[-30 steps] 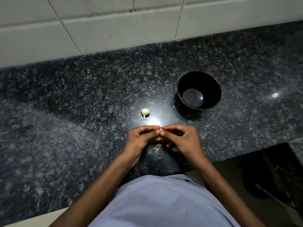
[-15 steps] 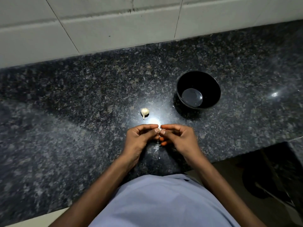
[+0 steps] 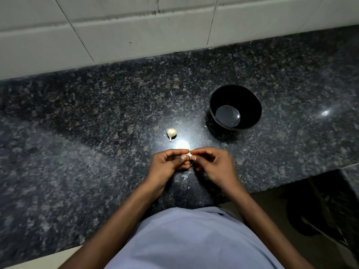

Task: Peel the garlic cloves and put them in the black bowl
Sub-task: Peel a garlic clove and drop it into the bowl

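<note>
From where I sit watching the head view, the dark speckled granite countertop [image 3: 81, 136] runs across the whole picture, with the pale tiled wall [image 3: 116, 33] along its far edge. Going from the left, the first thing of note is a small whole white garlic piece with a short stem [image 3: 171, 133], lying on the stone a little left of centre, well apart from both hands and just beside a bright patch of reflected light. Nearer to me, my left hand [image 3: 167, 166] has its fingers curled in, thumb and fingertips pinching a small pale garlic clove [image 3: 189, 155] held above the counter. My right hand [image 3: 213, 164] meets it from the other side, its fingers likewise curled and pinching the same clove, so the two hands are together, fingertips touching at the clove. On the stone directly below that grip lie a few thin whitish scraps of garlic skin [image 3: 185, 176]. Farther right and farther away stands the round black bowl [image 3: 252, 105], upright; I see no cloves in it. At the near edge, a light blue shirt [image 3: 194, 241] fills the bottom of the view.
</note>
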